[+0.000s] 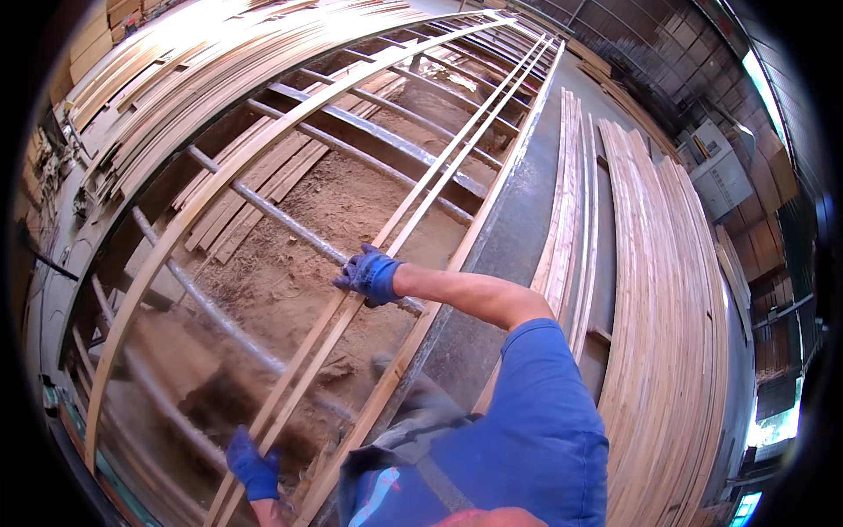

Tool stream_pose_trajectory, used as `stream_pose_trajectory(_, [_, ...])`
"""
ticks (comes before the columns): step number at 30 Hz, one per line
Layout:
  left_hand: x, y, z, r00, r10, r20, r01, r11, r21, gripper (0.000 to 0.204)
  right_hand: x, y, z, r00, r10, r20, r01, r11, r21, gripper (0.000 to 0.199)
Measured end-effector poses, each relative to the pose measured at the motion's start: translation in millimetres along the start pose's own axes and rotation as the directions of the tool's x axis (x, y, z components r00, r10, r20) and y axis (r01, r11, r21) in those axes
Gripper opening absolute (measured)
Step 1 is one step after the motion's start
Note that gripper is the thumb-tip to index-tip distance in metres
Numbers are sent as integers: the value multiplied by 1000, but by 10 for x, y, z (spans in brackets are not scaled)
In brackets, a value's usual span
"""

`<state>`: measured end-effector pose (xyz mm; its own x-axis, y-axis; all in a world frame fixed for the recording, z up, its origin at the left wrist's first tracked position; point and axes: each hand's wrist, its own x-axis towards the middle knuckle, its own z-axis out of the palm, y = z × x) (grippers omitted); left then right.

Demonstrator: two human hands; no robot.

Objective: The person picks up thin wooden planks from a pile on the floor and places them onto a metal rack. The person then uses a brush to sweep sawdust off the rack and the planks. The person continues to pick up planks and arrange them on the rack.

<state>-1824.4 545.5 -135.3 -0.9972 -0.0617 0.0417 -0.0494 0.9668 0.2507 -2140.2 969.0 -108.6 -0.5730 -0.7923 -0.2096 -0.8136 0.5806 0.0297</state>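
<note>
Two thin pale wood strips (413, 206) lie side by side across the steel rack (378, 132). Right hand (371, 275) and left hand (253, 467), both in blue gloves, each curl closed around them.

Metal rack (386, 133) of crossbars carries long thin wooden strips (439, 171) lengthwise.

Daylight floods a timber workshop from upper left, blowing out the stacked boards (176, 53) far beyond the gloved right hand (369, 274). Fisheye distortion bends the long strips (421, 189); black vignette rings the frame; foreground slightly blurred.
</note>
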Motion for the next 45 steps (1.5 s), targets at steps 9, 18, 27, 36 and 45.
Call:
stream_pose_trajectory(9, [-92,-190,254,995,-96,-2,96,994,58,67,-329,1198,17,996,83,-26,-83,997,7,20])
stream_pose_trajectory(18, [1465,1983,288,998,5,-65,2,994,108,62,-127,1554,196,951,-122,-283,153,984,89,17])
stream_pose_trajectory(27, [1548,1820,568,998,-57,19,53,983,177,59,-1526,4375,459,864,317,-391,-436,860,-264,25])
stream_pose_trajectory(36, [1531,1970,239,868,-468,163,417,868,271,42,-1268,5826,387,972,211,-107,-229,950,-210,4])
stream_pose_trajectory(45, [2197,2106,216,816,-535,220,474,836,275,39,-811,6334,446,995,41,-95,-62,973,-221,5])
